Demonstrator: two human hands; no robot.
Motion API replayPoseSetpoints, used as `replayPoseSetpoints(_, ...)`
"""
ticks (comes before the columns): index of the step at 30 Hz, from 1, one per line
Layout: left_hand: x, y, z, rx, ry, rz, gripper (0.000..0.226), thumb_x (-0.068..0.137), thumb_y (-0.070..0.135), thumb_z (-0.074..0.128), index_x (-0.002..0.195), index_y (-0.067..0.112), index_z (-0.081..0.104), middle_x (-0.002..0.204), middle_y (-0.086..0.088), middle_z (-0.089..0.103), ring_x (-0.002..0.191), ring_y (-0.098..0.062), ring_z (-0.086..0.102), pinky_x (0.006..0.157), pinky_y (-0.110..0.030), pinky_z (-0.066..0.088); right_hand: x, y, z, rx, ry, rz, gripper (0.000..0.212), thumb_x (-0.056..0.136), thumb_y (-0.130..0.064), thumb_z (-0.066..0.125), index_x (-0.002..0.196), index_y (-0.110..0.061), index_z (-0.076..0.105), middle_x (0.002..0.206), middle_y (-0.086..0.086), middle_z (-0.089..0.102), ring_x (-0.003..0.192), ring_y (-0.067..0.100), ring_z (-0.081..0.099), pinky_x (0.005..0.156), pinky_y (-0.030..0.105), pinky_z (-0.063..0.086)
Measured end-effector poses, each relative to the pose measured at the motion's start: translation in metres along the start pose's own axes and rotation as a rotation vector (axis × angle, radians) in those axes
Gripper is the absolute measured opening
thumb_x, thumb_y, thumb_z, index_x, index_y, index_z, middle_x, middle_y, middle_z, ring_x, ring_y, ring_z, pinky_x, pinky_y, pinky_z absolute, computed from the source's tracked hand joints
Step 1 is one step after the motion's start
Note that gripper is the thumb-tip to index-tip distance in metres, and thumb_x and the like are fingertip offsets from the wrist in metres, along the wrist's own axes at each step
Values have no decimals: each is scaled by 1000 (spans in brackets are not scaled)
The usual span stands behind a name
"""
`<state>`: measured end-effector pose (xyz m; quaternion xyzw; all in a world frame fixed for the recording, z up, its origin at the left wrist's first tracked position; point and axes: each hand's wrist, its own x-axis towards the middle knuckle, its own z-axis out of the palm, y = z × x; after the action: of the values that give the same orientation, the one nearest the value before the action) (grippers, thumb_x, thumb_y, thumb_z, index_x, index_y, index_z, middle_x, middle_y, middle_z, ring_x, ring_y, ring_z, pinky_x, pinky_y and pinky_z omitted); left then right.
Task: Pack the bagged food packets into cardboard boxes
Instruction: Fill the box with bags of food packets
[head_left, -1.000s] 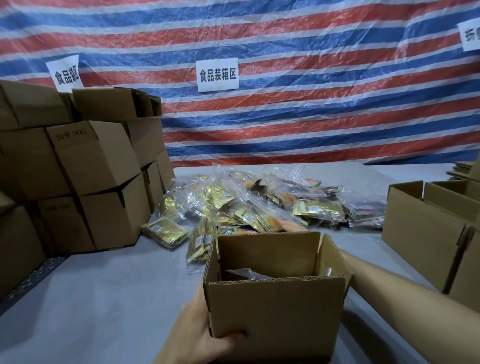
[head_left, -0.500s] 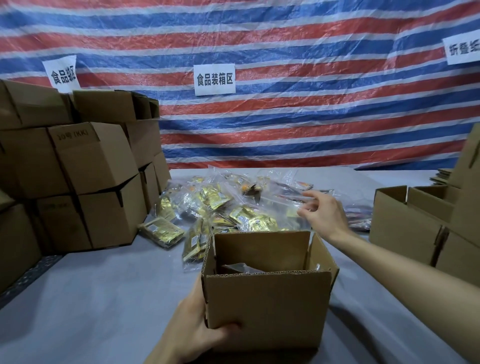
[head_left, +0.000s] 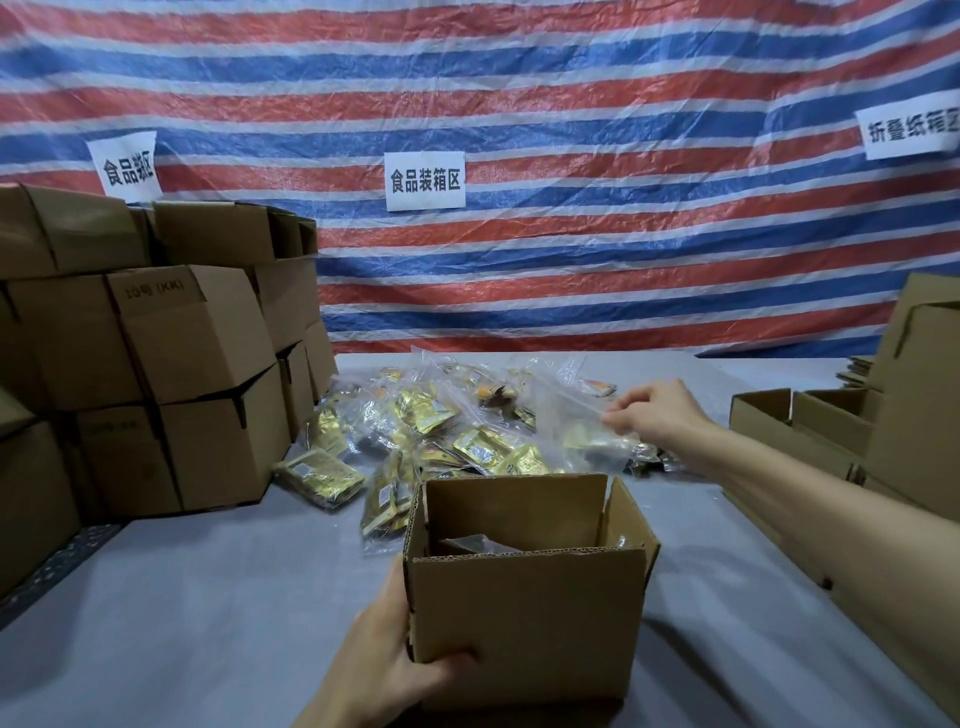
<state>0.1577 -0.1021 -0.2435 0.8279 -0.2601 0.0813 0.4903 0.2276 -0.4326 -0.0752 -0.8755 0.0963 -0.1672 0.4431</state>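
An open cardboard box (head_left: 524, 613) stands on the grey table right in front of me, with at least one bagged packet lying inside. My left hand (head_left: 384, 670) grips its lower left corner. Behind the box lies a heap of clear bags with gold food packets (head_left: 447, 431). My right hand (head_left: 654, 415) reaches over the right side of the heap and pinches the top edge of a clear bagged food packet (head_left: 587, 431) that still rests on the pile.
Closed cardboard boxes (head_left: 171, 364) are stacked high on the left. Open empty boxes (head_left: 810, 426) and a taller one (head_left: 919, 395) stand on the right. A striped tarp with paper signs hangs behind the table (head_left: 208, 597).
My right hand came up from behind the box, moved right and further back over the heap, and closed its fingers on a clear bag. The left hand stays on the box.
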Motion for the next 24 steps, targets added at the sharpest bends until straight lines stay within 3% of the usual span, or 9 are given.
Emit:
replayPoseSetpoints(2, -1, 2, 0, -4, 9, 4, 98, 64, 62, 79, 150, 34, 41, 139, 24, 57, 125, 0, 57, 98, -40, 52, -3, -16, -8, 9, 24, -54, 8, 83, -10, 80, 76, -8, 75, 84, 4, 72, 85, 19, 65, 68, 28, 49)
replayPoseSetpoints(5, -2, 2, 0, -4, 11, 6, 101, 65, 61, 79, 152, 33, 38, 140, 24, 56, 127, 0, 56, 99, -40, 51, -7, -37, -15, 10, 16, -135, 9, 87, -13, 75, 83, -6, 71, 87, 13, 74, 84, 23, 70, 70, 37, 54)
replayPoseSetpoints(9, 0, -1, 0, -8, -6, 11, 101, 66, 61, 80, 153, 34, 36, 143, 22, 55, 130, -1, 54, 99, -36, 49, -15, -56, -21, 114, -52, -140, 11, 95, -12, 62, 104, -11, 55, 100, 5, 74, 83, 22, 75, 73, 43, 58)
replayPoseSetpoints(12, 0, -7, 1, 3, -6, -4, 96, 65, 62, 79, 149, 39, 40, 138, 26, 57, 124, 3, 57, 93, -29, 51, -22, -66, -33, 195, -38, -188, 6, 100, -12, 56, 103, -7, 53, 96, 6, 77, 75, 19, 77, 73, 46, 60)
replayPoseSetpoints(18, 0, -16, 3, 18, 7, -26, 94, 62, 64, 79, 146, 43, 41, 129, 30, 60, 115, 9, 59, 85, -24, 51, -35, -89, -60, 437, -41, -283, 2, 103, -6, 50, 104, -8, 49, 97, 15, 76, 87, 31, 76, 82, 60, 59)
replayPoseSetpoints(24, 0, -18, 4, 2, 8, -22, 92, 64, 59, 81, 145, 38, 44, 127, 24, 63, 114, 2, 62, 87, -33, 54, -45, -131, -76, 653, -60, -346, 7, 105, -6, 43, 105, -11, 47, 102, 17, 75, 93, 37, 74, 80, 64, 58)
